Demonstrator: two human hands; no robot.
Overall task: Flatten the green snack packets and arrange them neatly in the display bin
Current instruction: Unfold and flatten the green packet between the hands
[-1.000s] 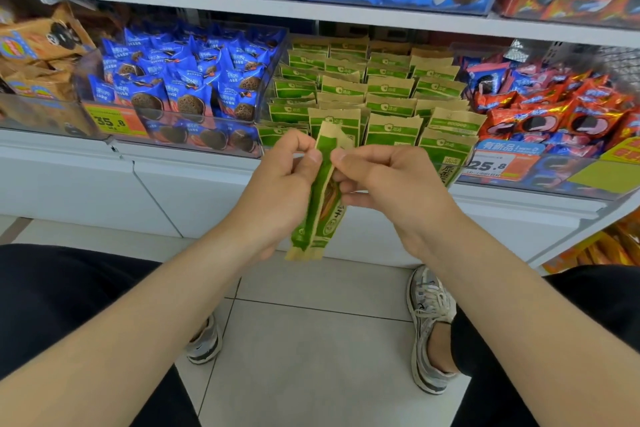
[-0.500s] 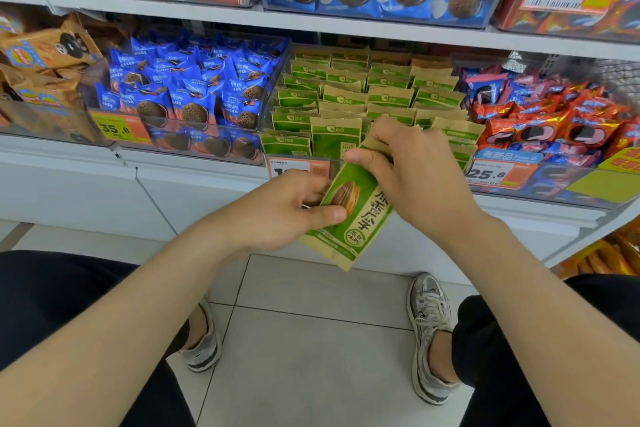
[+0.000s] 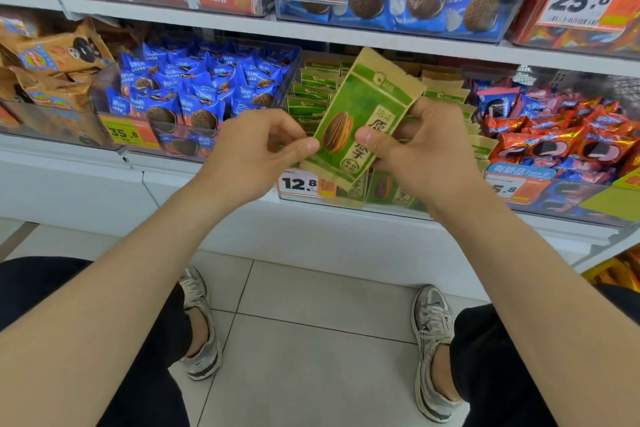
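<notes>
A green and tan snack packet (image 3: 360,114) with a sunflower seed picture faces me, tilted to the right, in front of the display bin. My left hand (image 3: 256,152) pinches its lower left edge with thumb and fingers. My right hand (image 3: 422,146) grips its right side, thumb pressed on the front. Behind it the clear display bin (image 3: 391,203) holds several rows of the same green packets (image 3: 311,97) standing upright, partly hidden by my hands.
A bin of blue cookie packs (image 3: 204,94) stands to the left and one of red packs (image 3: 554,135) to the right. An upper shelf (image 3: 242,24) overhangs the bins. My knees and shoes (image 3: 433,350) are on the tiled floor below.
The packet turned from edge-on to face me and rose from below the bin's front up to bin height. Both hands lifted with it, and the camera moved closer to the shelf.
</notes>
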